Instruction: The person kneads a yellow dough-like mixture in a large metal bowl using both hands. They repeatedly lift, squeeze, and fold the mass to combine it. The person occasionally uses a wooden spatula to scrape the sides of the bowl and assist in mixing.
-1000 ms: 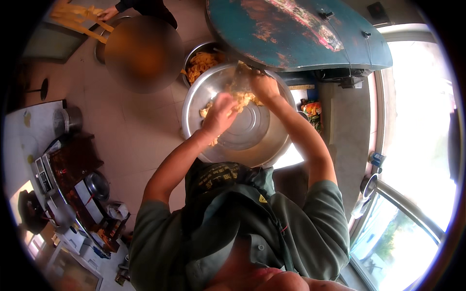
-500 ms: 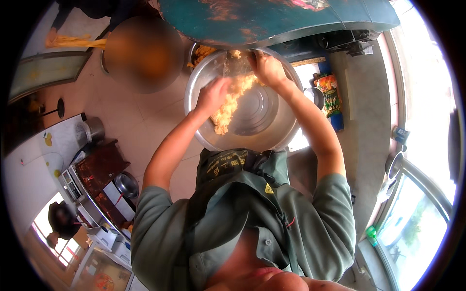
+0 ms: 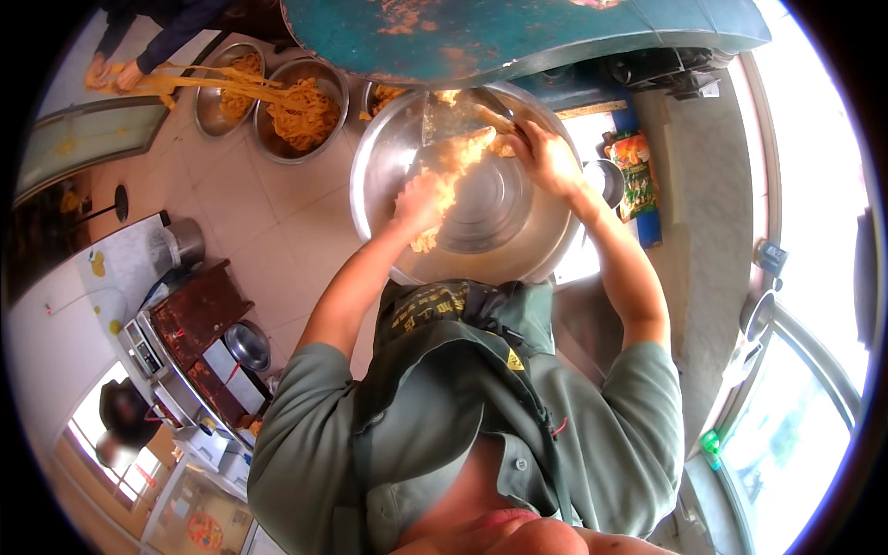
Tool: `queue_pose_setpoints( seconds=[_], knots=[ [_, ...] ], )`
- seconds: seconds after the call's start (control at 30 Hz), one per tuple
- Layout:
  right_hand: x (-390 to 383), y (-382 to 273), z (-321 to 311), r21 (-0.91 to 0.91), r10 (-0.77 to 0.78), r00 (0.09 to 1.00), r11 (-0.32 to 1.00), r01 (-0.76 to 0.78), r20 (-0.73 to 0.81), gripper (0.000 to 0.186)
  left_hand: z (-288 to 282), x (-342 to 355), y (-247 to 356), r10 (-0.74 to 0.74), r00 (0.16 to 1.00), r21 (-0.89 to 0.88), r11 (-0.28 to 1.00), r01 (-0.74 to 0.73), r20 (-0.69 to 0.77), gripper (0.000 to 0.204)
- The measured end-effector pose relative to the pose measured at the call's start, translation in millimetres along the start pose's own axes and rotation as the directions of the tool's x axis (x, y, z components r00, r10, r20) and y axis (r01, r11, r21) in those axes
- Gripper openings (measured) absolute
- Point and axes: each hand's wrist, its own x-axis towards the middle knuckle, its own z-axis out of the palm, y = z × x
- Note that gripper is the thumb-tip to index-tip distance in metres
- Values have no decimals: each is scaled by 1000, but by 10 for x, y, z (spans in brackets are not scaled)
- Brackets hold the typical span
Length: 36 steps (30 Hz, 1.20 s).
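A big steel basin (image 3: pixel 518 250) stands below a worn teal machine table (image 3: pixel 518 37). A yellow strand of noodle dough (image 3: pixel 453 176) runs from the machine's metal chute (image 3: pixel 449 116) down into the basin. My left hand (image 3: pixel 418 205) is closed around the lower part of the strand, over the basin's left side. My right hand (image 3: pixel 544 157) grips the strand's upper end beside the chute. Both forearms reach forward over my green apron (image 3: pixel 462 314).
Two steel bowls of yellow noodles (image 3: pixel 298 111) sit on the tiled floor at the upper left, where another person's hands (image 3: pixel 111 72) pull strands. A dark counter with a pot (image 3: pixel 248 344) and scales lies left. A colourful packet (image 3: pixel 631 176) and windows are on the right.
The view has tilted, so the basin sits lower and the noodle bowls have come into sight. My left hand has drawn the dough strand down and left; my right hand stays by the chute.
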Motion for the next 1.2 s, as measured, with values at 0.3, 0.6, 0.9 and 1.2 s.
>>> queue_pose_setpoints(
  seconds=[0.3,0.6,0.9,1.2],
  knots=[
    [-280,66,-6,87,32,999,996,-32,3,32,328,141,320,254,967,-222,944,-244,16,87],
    [-336,-2,-100,78,87,996,993,-87,5,33,242,328,497,269,960,-513,815,-269,-76,48],
    [-405,60,40,76,146,988,986,-149,49,37,495,204,337,174,923,-303,910,-283,-342,39],
    [-391,-26,-27,75,259,964,962,-264,63,36,228,459,-331,-33,816,-347,914,-208,-577,28]
  ],
)
